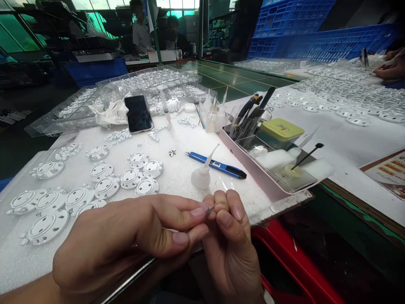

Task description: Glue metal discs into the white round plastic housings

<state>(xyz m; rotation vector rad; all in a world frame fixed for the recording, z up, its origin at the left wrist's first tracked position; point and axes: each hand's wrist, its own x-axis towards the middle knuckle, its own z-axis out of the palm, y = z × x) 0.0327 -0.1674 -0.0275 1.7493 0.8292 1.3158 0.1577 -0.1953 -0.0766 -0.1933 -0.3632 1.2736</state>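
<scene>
My left hand [126, 236] is closed around a slim metal rod-like tool [134, 278], with thumb and fingertips pinching it near its thin front end. That end reaches the fingertips of my right hand [234, 245], which are curled and pressed together. Whatever small thing they may hold is too hidden to make out. Just beyond the hands stands a small white squeeze bottle [201, 177] with a thin spout. Behind it lies a blue pen-shaped cutter [218, 164]. White oval turtle-shaped pieces [106, 185] with dark slots lie on the foam-covered table to the left.
A pink-rimmed organizer [253, 169] with tools and a yellow-green tin [282, 128] stands right. A phone [138, 113] leans on a white cloth [109, 114]. Tiny silvery bits [171, 153] lie mid-table. Behind are clear trays [79, 103] and blue crates [291, 25]. Another person's hand [390, 67] is far right.
</scene>
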